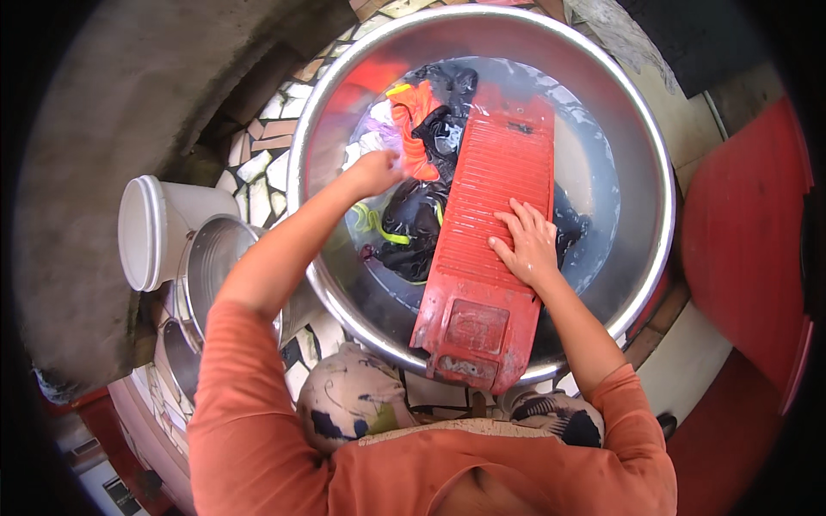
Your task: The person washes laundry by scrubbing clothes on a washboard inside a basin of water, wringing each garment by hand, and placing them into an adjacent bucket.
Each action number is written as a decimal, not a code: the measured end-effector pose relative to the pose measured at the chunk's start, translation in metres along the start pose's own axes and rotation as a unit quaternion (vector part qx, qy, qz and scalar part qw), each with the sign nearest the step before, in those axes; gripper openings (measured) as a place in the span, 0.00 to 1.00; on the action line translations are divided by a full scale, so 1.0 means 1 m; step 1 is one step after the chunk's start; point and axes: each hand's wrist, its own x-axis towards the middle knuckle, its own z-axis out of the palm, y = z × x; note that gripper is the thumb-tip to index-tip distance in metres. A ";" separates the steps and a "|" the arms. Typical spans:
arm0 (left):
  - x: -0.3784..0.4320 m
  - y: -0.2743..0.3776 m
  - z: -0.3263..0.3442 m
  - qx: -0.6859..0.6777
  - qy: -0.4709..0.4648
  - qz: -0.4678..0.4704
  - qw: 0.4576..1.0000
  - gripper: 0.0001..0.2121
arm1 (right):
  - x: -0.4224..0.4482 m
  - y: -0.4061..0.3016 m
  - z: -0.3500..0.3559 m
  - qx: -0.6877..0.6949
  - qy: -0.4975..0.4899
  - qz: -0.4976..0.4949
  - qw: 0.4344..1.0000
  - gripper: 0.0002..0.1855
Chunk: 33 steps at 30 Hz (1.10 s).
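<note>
A red plastic washboard leans in a wide metal basin, its lower end over the near rim. My right hand lies flat on the ridges with its fingers apart. My left hand is over the water left of the board, beside an orange garment. Its fingertips are blurred, so I cannot tell whether they pinch the cloth. Black wet clothes with a bright green strap lie in the cloudy water. White and lilac cloth sits by the orange garment.
Left of the basin, a white plastic bucket lies on its side near metal pails. A large red object stands at the right. The floor is broken-tile mosaic. My patterned-clothed knees are close to the near rim.
</note>
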 end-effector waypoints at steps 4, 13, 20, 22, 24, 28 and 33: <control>0.091 -0.012 0.052 -0.128 0.187 -0.040 0.973 0.33 | 0.003 -0.006 -0.004 -0.001 -0.016 -0.004 1.000 0.25; 0.069 -0.040 0.081 -0.490 0.191 -0.083 0.846 0.27 | 0.005 -0.001 -0.009 -0.012 -0.042 0.010 0.999 0.25; -0.043 0.016 -0.048 -0.645 0.157 -0.043 0.747 0.12 | 0.006 -0.004 -0.004 -0.003 -0.020 -0.005 1.000 0.25; -0.065 0.050 -0.074 -0.652 0.153 0.023 0.742 0.11 | 0.007 -0.005 -0.004 0.010 -0.025 0.004 1.000 0.25; -0.087 0.094 -0.096 -0.640 0.156 0.075 0.749 0.11 | 0.012 0.001 -0.006 0.019 -0.031 0.015 0.999 0.25; -0.125 0.157 -0.116 -0.626 0.115 0.145 0.757 0.12 | 0.040 -0.025 -0.014 0.591 -0.086 0.184 0.781 0.32; -0.165 0.230 -0.093 -0.644 0.063 0.140 0.749 0.16 | 0.075 -0.049 0.009 0.894 -0.142 0.231 0.358 0.43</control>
